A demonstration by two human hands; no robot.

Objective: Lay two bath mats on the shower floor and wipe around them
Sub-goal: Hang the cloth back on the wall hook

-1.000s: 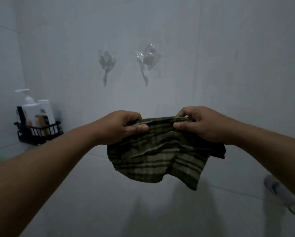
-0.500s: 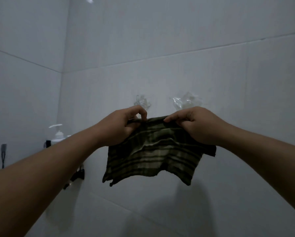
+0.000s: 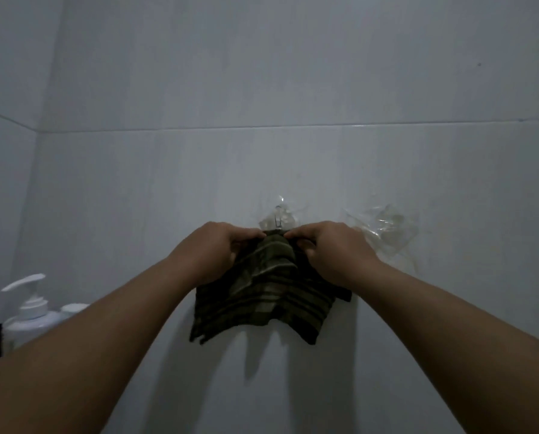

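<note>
Left hand [image 3: 213, 250] and right hand [image 3: 334, 252] fingers curled, pinching striped cloth [image 3: 262, 296] top edge, clear hook [image 3: 279, 219] just above fingers, grey tiled wall [image 3: 199, 167] behind, pump bottle [image 3: 27, 314] far lower left

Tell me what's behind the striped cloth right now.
The white tiled wall, and the clear stick-on hook peeking out just above the cloth. Both hands pinch its top edge there. Whether the cloth is already on the hook is hidden.

Both hands, left hand [image 3: 218, 250] and right hand [image 3: 334, 252], pinched the striped cloth [image 3: 262, 296] at a clear wall hook [image 3: 278, 219].
</note>
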